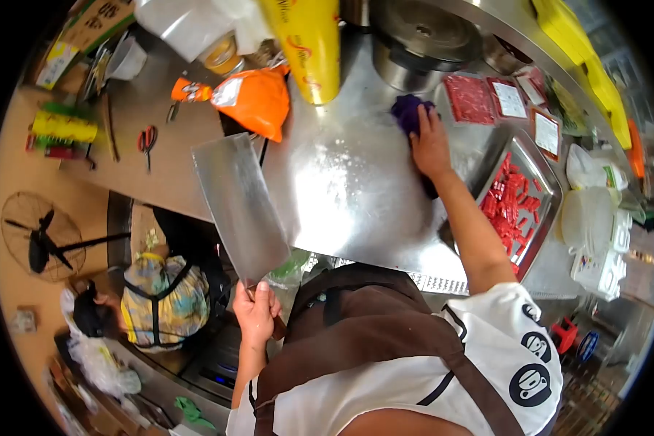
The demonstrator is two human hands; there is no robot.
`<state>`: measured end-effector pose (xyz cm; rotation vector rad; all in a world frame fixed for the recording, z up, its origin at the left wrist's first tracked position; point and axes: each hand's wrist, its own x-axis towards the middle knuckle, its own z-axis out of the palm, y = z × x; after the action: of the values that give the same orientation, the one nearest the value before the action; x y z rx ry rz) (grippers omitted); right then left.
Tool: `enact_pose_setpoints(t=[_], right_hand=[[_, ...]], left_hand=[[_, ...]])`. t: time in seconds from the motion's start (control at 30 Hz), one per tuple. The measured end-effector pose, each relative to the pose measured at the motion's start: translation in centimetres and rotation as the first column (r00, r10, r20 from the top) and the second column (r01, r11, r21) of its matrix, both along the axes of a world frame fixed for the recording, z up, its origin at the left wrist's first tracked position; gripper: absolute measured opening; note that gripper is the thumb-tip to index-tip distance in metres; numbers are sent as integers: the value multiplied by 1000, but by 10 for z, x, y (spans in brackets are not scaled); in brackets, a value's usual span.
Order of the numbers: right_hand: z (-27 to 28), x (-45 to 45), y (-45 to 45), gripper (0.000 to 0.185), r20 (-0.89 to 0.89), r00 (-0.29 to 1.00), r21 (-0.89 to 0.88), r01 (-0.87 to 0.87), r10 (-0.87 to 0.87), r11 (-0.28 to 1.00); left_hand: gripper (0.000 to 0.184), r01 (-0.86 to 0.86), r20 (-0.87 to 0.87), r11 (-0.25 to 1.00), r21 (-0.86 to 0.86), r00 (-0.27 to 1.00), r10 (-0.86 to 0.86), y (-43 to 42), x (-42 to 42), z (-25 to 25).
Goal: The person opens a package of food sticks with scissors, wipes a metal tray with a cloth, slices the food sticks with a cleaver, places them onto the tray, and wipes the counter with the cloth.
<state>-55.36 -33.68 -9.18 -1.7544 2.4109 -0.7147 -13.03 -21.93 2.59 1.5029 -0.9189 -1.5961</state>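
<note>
My left hand point(256, 311) is closed round the handle of a cleaver point(241, 207), whose broad blade points up and away, beyond the near edge of the steel table point(341, 167). On the table top, my right hand point(430, 145) presses on a bunched dark purple cloth point(408, 112). The surface around the cloth looks wet and shiny. To the right of my right forearm lies a steel tray point(552, 192) holding red packaged pieces point(512, 196).
At the back stand a large lidded pot point(425, 43) and a yellow roll point(309, 51). An orange bag point(254, 102) and red-handled scissors point(147, 139) lie to the left. Flat packs of red meat point(469, 99) are at the right. Another person point(163, 301) is at lower left, near a fan point(43, 236).
</note>
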Motion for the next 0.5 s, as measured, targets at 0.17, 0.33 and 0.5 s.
enact_pose_setpoints(t=[0.17,0.33,0.5], right_hand=[[-11,79,-39,63,-145,943,34,-297,299,954],[-16,164,2,62,-18,750,13,-661,662,750],[47,135,17,61,988,157,51,-324,1,945]], left_hand=[[17,-71,-3,997,-25,997,71,19,-3,-3],[15,-74,-5,997,-17,997,74,21,-2,4],[15,-94,-2,993,-67,996,94,20,4,6]])
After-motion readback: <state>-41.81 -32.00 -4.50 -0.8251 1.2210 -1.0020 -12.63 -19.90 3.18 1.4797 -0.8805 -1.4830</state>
